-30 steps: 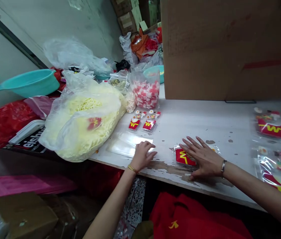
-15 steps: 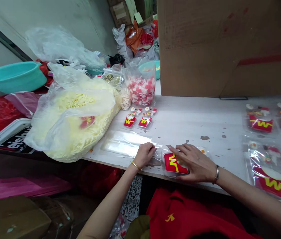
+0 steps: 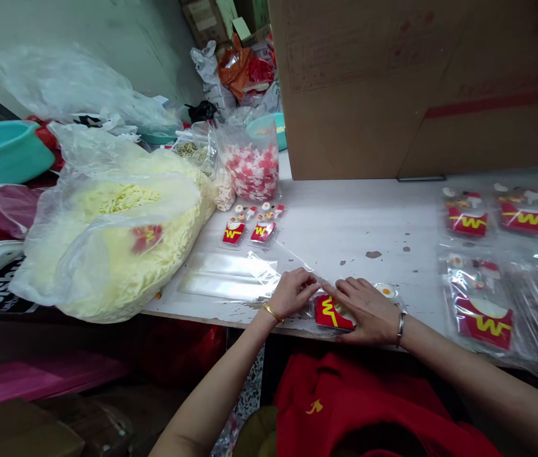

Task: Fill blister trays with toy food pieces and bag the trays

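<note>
A clear plastic bag with a red carton piece (image 3: 333, 311) bearing a yellow zigzag lies at the table's front edge. My right hand (image 3: 368, 311) rests over it, fingers stretched out and lying flat. A fried-egg piece (image 3: 386, 291) shows beyond my knuckles. At the bag's left end my left hand (image 3: 293, 293) is closed, its fingertips pinching the clear plastic close to my right fingertips. Flat clear bags (image 3: 230, 274) lie to the left of my left hand. Behind them are two small sets with red cartons (image 3: 234, 232) and tiny food pieces.
A large bag of pale yellow pieces (image 3: 154, 273) fills the left side. Behind stands a bag of pink and white bits (image 3: 252, 171). A tall cardboard box (image 3: 368, 95) blocks the back right. Filled packets (image 3: 483, 320) lie at the right; a turquoise basin (image 3: 6, 152) sits far left.
My left hand has moved right, up to my right fingertips, and now pinches the bag's end. My right hand stays on the packet. The view has turned a little to the right.
</note>
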Action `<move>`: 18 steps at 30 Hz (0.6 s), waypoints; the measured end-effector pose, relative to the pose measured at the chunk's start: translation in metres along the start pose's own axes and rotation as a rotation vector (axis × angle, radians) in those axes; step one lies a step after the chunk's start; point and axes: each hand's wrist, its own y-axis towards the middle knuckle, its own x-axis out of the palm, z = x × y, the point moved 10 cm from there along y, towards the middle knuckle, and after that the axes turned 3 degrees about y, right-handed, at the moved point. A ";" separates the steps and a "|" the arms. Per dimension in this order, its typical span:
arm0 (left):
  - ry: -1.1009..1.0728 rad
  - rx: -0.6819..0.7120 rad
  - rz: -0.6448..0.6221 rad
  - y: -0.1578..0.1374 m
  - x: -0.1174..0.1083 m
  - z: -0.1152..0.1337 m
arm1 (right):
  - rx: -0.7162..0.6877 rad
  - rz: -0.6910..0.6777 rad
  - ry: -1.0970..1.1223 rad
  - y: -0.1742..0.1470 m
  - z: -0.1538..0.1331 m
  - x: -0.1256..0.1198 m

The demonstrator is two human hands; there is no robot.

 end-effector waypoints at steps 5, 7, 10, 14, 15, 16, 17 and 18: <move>0.312 0.005 0.028 -0.013 0.005 0.027 | 0.042 0.055 0.002 -0.001 0.002 0.002; 0.385 -0.041 0.044 -0.016 0.010 0.026 | 0.053 0.080 0.009 -0.001 0.003 0.002; 0.428 -0.094 0.139 -0.023 0.006 0.020 | 0.067 0.090 0.008 -0.003 0.004 0.001; 0.550 -0.263 0.233 -0.043 -0.009 0.001 | 0.105 0.087 0.007 -0.004 0.009 -0.001; 0.568 -0.289 0.214 -0.047 -0.008 -0.003 | 0.127 0.093 0.006 -0.004 0.010 -0.001; 0.572 -0.297 0.188 -0.052 -0.004 -0.004 | 0.151 0.100 0.001 -0.003 0.012 -0.001; 0.564 -0.291 0.163 -0.055 0.000 -0.004 | 0.176 0.109 -0.007 -0.002 0.014 -0.001; 0.550 -0.282 0.145 -0.058 0.005 -0.003 | 0.200 0.117 -0.015 -0.001 0.015 0.000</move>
